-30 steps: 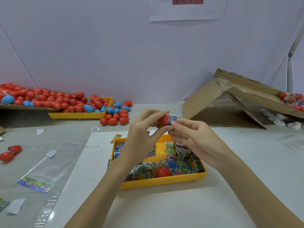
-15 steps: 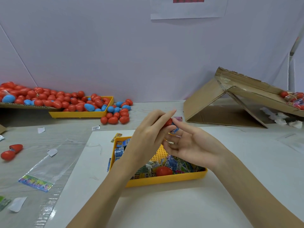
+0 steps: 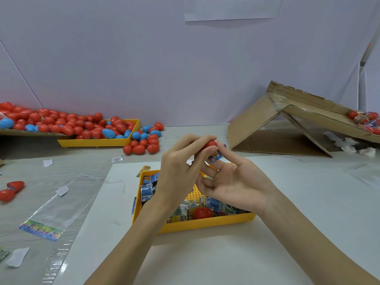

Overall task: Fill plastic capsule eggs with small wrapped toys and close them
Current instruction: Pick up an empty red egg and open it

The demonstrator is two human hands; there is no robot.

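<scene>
My left hand (image 3: pixel 181 167) pinches a red capsule egg (image 3: pixel 210 144) between its fingertips and thumb, above the near yellow tray (image 3: pixel 205 224). A small blue wrapped toy (image 3: pixel 214 156) sticks out just below the egg. My right hand (image 3: pixel 232 182) is turned palm-up beside it, and its straight index finger touches the toy. The near tray holds several wrapped toys (image 3: pixel 147 191) and one closed red egg (image 3: pixel 202 212). I cannot tell how much of the toy is inside the egg.
A far yellow tray (image 3: pixel 98 142) and a cardboard sheet at the back left carry several red and blue eggs, with loose eggs (image 3: pixel 141 148) beside them. An open red egg (image 3: pixel 12 189) and clear plastic bags (image 3: pixel 51 210) lie left. A tipped cardboard box (image 3: pixel 277 128) stands right.
My right hand has gone from pinching the toy at the egg to an open palm-up pose with the index finger against it. Both hands shifted slightly right.
</scene>
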